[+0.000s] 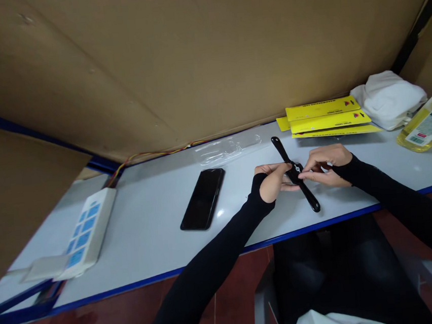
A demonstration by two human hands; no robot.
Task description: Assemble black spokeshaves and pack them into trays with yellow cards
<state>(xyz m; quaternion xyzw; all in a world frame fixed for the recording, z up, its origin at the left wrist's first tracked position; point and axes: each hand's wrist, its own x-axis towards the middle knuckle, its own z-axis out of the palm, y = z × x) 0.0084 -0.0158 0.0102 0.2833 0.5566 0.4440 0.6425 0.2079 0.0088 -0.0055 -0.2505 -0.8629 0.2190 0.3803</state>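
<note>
A long black strap-like object [280, 149] with a small silver part at its middle lies tilted above the white table [154, 239]. My left hand [273, 179] grips it at the middle from the left. From the right, my right hand [325, 164] pinches the same middle section with its fingertips. Both forearms wear black sleeves. One end of the strap points toward the wall, the other toward the table's front edge.
A black phone [203, 199] lies face up left of my hands. Clear plastic wrapping [226, 150] lies near the wall. Yellow packages [326, 116], a white cloth [387, 97] and a yellow bottle [426, 124] sit at right. A white power strip [87, 230] is far left.
</note>
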